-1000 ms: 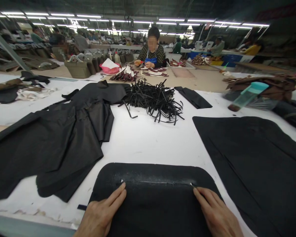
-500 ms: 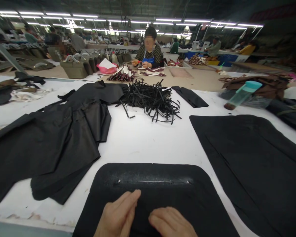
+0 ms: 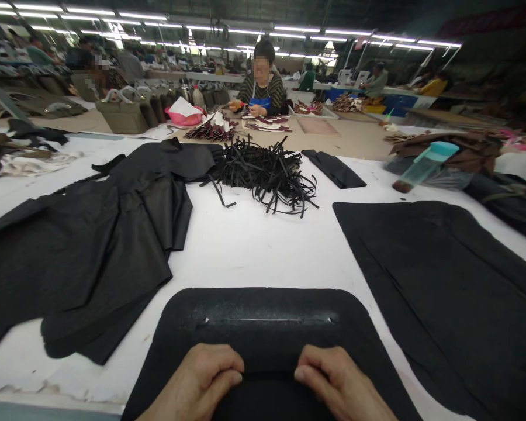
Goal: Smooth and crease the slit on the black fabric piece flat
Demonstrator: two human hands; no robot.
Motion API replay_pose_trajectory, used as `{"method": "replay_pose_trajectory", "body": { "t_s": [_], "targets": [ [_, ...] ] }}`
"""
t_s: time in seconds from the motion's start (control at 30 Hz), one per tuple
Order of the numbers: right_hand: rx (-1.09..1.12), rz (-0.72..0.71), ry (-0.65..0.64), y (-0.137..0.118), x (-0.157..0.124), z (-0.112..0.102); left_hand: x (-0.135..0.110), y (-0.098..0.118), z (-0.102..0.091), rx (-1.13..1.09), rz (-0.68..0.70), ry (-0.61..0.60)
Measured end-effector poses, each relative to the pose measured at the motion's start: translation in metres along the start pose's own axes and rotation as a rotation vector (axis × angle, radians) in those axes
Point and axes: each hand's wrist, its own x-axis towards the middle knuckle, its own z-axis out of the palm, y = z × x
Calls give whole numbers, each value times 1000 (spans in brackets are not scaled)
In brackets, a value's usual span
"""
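Observation:
A black panel [image 3: 267,299] with rounded far corners lies in front of me on the white table. Near its far edge runs a narrow slit [image 3: 267,320] with a small white spot at each end. My left hand [image 3: 201,374] and my right hand [image 3: 335,374] are closed over the panel, thumbs against curled fingers. Between them they pinch the edge of a black fabric piece [image 3: 269,394], dark on dark, so its outline is hard to make out. Its near part runs out of view at the bottom.
Crumpled black fabric [image 3: 114,234] covers the left. A heap of black strips [image 3: 267,172] lies at centre back, a folded black piece [image 3: 335,168] beside it. Stacked black panels [image 3: 442,280] lie right, below a teal-lidded bottle [image 3: 425,166]. Across the table sits a co-worker [image 3: 260,88].
My hands have moved apart, and their straight fingers have curled into a pinch on the black fabric's edge. The camera view has shifted slightly.

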Motion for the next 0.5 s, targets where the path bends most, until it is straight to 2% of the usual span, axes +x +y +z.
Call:
{"method": "replay_pose_trajectory", "body": {
  "t_s": [0.13,0.27,0.37,0.5],
  "targets": [
    [29,98,19,28,5,-20,-2,-14,-16,-55,-155,110],
    [60,132,69,55,10,-40,5,-24,-29,-269,-234,172],
    [104,205,111,65,13,-50,16,-32,-31,-413,-311,263],
    [169,305,161,72,18,-54,28,-44,-28,-418,-358,372]
  ]
}}
